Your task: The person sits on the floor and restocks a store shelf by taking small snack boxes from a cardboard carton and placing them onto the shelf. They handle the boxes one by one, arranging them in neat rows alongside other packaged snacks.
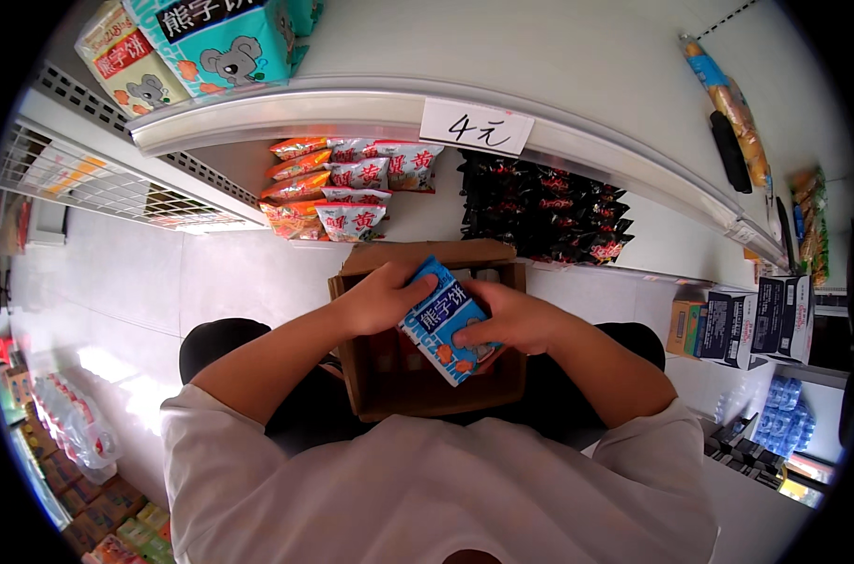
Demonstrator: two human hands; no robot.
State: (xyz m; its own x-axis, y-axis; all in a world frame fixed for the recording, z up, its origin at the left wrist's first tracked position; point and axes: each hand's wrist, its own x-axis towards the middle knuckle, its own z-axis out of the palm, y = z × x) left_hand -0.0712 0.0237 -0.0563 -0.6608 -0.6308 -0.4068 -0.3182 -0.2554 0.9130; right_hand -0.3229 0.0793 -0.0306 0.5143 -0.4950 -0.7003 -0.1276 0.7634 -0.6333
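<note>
Both hands hold a blue snack packet with a koala picture (441,321) above an open cardboard box (434,407). My left hand (388,296) grips its upper left side, the thumb lying over the front. On the packet's right side is my right hand (511,321), its thumb pressed on the front near the koala. Inside the box, partly hidden by the hands and packet, more packages show dimly. On the upper shelf at the left stand a teal koala packet (223,53) and a cream one (134,67).
Beyond the box, a lower shelf holds orange-and-white snack bags (356,183) and black snack bags (547,204). The upper shelf's edge (314,106) bears a handwritten price card (476,127). Stacked cartons (730,328) stand at the right, a wire rack (110,187) at the left.
</note>
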